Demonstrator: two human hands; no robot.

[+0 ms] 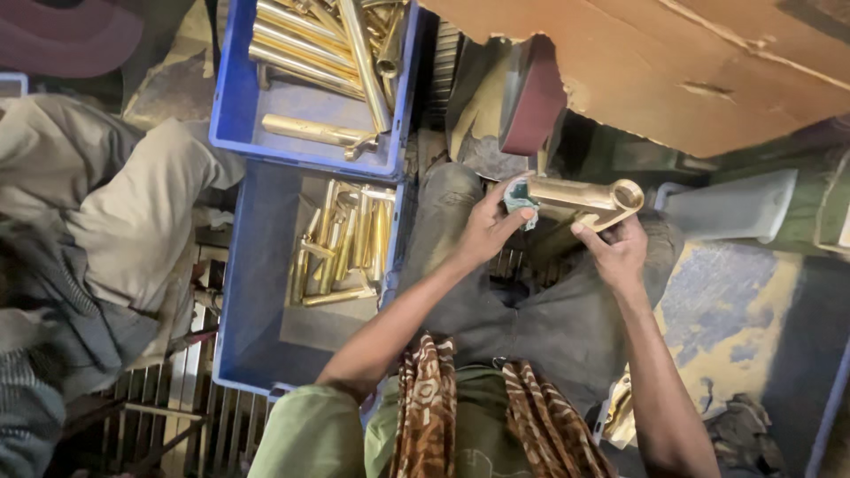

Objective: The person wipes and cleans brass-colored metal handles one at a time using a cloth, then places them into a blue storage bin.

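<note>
Brass fitting held at upper centre of the frame.

The brass fitting [584, 199] is gripped by the left hand [485, 232] through a teal cloth [519, 198]; the right hand [620, 252] is closed on its underside. Two blue crates [232, 97] of brass parts [341, 243] lie at left.

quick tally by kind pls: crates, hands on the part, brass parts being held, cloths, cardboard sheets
Blue crates: 2, far crate and near crate, both holding brass parts, too piled to count
Hands on the part: 2, left hand and right hand
Brass part held: 1
Teal cloth: 1
Cardboard sheet: 1
Total: 7
</note>
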